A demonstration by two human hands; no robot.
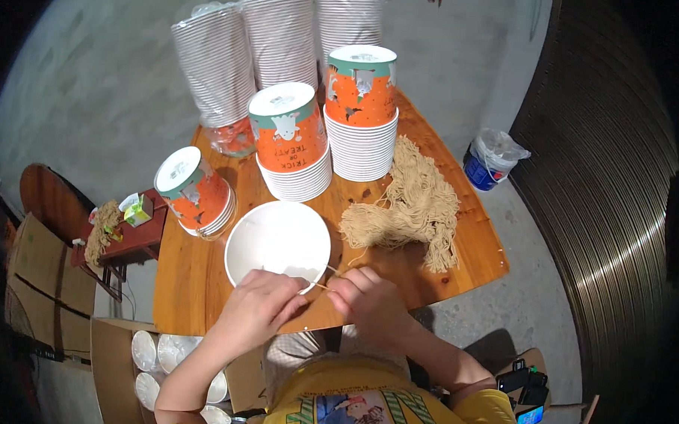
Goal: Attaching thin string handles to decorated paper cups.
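A white paper bucket (279, 236) stands mouth up near the front of the wooden table, its inside facing me. My left hand (260, 306) is closed at the bucket's near rim, fingertips pinching a thin tan cord (319, 285). Just right of that rim, my right hand (369, 301) pinches the same cord, and a short stretch shows between the two hands. Whether the cord passes through the bucket's wall is hidden by my fingers. A loose heap of tan cords (410, 211) lies beyond my right hand.
Upside-down stacks of orange and green printed buckets stand on the table (465, 254): a short stack (196, 192) at left, taller ones (290, 135) (362, 101) behind. Plastic-wrapped stacks (274, 38) rise at the back. A cardboard box (110, 353) of white buckets sits below left.
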